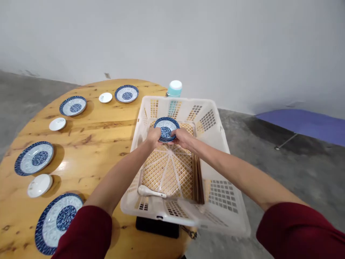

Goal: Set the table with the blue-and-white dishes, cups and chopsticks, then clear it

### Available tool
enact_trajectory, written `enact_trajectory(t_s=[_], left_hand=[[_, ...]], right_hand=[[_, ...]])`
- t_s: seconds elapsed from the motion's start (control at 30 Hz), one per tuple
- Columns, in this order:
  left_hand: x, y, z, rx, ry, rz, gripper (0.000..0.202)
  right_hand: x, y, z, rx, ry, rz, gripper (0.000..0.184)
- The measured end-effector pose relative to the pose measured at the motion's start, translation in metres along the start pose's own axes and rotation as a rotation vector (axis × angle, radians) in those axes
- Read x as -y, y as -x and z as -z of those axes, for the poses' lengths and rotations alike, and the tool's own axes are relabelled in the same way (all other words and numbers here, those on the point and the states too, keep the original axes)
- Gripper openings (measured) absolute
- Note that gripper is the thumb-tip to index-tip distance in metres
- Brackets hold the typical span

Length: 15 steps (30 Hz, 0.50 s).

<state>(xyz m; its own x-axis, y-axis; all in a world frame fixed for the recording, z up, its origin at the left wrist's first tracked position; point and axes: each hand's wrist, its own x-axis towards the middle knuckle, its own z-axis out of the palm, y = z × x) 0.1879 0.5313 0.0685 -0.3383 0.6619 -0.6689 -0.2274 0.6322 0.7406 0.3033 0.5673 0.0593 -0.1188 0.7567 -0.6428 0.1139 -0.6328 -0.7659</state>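
Observation:
Both my hands reach into a white plastic basket (pixel 215 201) on the round wooden table (pixel 102 126). My left hand (pixel 153 136) and my right hand (pixel 182 137) grip the two sides of a small stack of blue-and-white patterned saucers (pixel 166 128), held just above the basket's lattice floor near its far wall. Inside the basket also lie a white ceramic spoon (pixel 150 192) at the near left and a bundle of dark brown chopsticks (pixel 197 178) along the right.
Several blue-and-white plates (pixel 34 157) and small white dishes (pixel 40 185) are laid around the table's left rim. A teal bottle with a white cap (pixel 174 88) stands behind the basket. A dark flat object (pixel 157 227) lies under the basket's near edge. A purple mat (pixel 304 124) lies on the concrete floor.

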Motion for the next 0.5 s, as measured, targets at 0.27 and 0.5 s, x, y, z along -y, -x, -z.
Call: enact_trajectory(t_s=[0.27, 0.5], left_hand=[[-0.011, -0.049, -0.006, -0.151, 0.033, -0.022, 0.049], [-0.012, -0.073, -0.007, -0.182, 0.015, -0.047, 0.054]], right_hand=[[0.006, -0.057, -0.021, -0.001, -0.026, -0.008, 0.026], [0.003, -0.083, -0.029, -0.022, -0.03, -0.001, 0.026]])
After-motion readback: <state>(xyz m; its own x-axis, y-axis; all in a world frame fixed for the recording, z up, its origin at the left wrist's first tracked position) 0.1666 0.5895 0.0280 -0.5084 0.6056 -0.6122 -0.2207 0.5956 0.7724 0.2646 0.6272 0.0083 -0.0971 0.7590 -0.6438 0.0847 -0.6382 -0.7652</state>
